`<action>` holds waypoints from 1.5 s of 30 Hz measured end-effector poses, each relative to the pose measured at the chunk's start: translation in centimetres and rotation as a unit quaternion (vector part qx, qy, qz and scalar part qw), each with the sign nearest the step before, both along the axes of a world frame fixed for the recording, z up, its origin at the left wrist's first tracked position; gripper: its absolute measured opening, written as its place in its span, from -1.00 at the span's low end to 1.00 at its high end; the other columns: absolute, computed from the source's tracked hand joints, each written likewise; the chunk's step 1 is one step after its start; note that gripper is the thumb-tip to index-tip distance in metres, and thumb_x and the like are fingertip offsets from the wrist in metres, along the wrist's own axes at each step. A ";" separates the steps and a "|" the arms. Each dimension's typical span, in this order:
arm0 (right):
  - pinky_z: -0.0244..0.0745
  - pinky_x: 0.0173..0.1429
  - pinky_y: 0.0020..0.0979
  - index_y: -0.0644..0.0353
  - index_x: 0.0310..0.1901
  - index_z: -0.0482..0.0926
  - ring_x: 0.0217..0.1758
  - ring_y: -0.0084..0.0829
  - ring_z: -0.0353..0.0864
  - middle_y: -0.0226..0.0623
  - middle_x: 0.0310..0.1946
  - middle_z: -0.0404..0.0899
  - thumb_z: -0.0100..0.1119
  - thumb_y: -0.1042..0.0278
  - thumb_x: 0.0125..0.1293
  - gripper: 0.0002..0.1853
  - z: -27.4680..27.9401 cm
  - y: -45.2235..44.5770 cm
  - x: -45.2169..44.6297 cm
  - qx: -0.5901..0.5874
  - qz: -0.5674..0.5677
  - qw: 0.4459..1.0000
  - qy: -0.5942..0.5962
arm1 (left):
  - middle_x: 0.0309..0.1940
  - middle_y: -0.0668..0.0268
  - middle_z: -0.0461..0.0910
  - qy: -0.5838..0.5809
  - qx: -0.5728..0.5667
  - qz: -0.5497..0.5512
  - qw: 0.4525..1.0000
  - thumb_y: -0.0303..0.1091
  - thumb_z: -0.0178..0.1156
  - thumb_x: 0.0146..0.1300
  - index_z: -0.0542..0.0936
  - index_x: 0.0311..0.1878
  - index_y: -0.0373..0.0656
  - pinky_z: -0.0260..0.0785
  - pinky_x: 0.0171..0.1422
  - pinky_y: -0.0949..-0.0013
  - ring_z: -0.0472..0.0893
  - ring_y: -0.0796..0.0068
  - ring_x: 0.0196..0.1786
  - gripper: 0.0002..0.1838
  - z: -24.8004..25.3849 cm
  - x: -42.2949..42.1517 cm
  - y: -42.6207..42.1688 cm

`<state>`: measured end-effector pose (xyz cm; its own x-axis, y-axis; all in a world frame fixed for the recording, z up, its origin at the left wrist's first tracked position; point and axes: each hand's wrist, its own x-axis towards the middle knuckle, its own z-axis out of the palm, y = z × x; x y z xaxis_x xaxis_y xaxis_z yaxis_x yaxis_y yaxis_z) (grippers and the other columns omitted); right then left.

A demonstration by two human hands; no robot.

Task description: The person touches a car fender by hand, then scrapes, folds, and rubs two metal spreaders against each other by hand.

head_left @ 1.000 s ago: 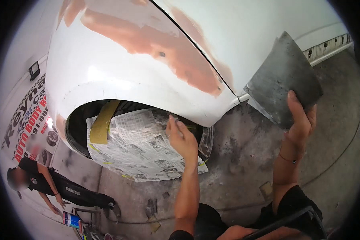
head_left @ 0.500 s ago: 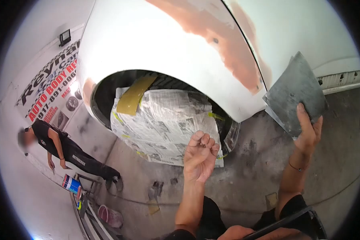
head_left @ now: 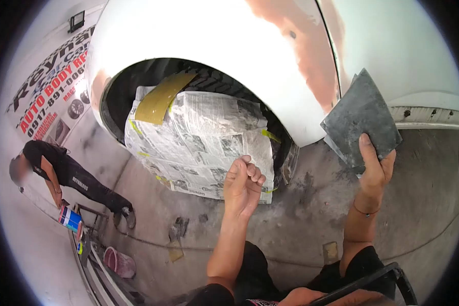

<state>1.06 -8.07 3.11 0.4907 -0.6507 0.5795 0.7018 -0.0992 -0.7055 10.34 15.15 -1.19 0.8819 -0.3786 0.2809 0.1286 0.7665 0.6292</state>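
Note:
My right hand grips dark grey sandpaper sheets, thumb on top, in front of the white car panel. The sheets overlap, with a paler edge showing beneath. My left hand is raised with its fingers curled in, before the newspaper-covered wheel; whether anything small lies in it cannot be made out. A yellow sandpaper strip rests on top of the newspaper inside the wheel arch. Reddish-brown filler patches show on the fender and door.
At the left another person in black bends by a blue can on a metal frame. A pink bucket stands on the floor. Sandpaper scraps and a cable lie on the concrete. A banner hangs on the wall.
My left hand has come away from the top of the newspaper and turned palm-up, fingers curled. My right hand still holds the sheets. The other person has leaned toward the can.

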 end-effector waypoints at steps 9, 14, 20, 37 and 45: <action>0.45 0.14 -0.38 0.45 0.06 0.49 0.00 -0.37 0.57 -0.13 -0.03 0.57 0.11 0.58 0.25 -0.67 -0.2 0.0 0.2 0.006 -0.071 0.997 0.015 | -0.29 0.10 0.57 0.008 -0.015 -0.056 0.998 0.47 -0.38 0.29 0.57 -0.12 -0.38 0.28 0.08 0.17 0.49 0.19 -0.17 -0.05 0.4 -0.6 -0.9; 0.33 0.12 -0.42 0.38 -0.01 0.56 -0.04 -0.43 0.51 -0.27 -0.12 0.61 0.16 0.44 0.26 -0.71 0.0 0.3 -0.1 0.016 -0.054 0.998 0.006 | -0.15 0.01 0.60 0.010 -0.049 -0.081 0.995 0.42 -0.38 0.33 0.61 -0.11 -0.38 0.30 0.17 0.11 0.55 0.10 -0.07 -0.07 -0.7 -0.1 -0.7; 0.35 0.07 -0.46 0.37 -0.02 0.57 -0.07 -0.49 0.51 -0.30 -0.14 0.61 0.12 0.47 0.29 -0.74 0.2 -0.1 -0.2 -0.043 -0.005 0.999 0.015 | -0.12 -0.01 0.62 -0.058 0.067 0.019 0.996 0.30 -0.42 0.41 0.61 -0.10 -0.39 0.31 0.21 0.11 0.58 0.09 -0.04 -0.13 -1.5 0.0 -1.1; 0.39 -0.03 -0.47 0.39 -0.01 0.55 -0.12 -0.53 0.51 -0.30 -0.17 0.61 0.08 0.46 0.34 -0.75 0.7 0.0 -0.4 -0.105 0.015 0.994 -0.004 | -0.58 0.27 0.45 -0.450 0.301 0.463 0.702 -0.68 0.20 0.00 0.40 -0.56 -0.22 0.26 -0.45 0.44 0.41 0.40 -0.54 -0.80 -1.4 -2.1 -2.4; 0.39 -0.01 -0.46 0.38 -0.01 0.55 -0.13 -0.51 0.52 -0.29 -0.19 0.62 0.08 0.47 0.33 -0.75 0.8 0.5 -0.6 -0.075 0.004 0.997 0.014 | -0.73 0.40 0.17 0.089 -0.075 -0.028 0.993 -0.09 -0.11 0.41 0.19 -0.74 -0.01 0.03 -0.38 0.38 0.11 0.52 -0.60 -0.47 0.0 -0.8 -1.2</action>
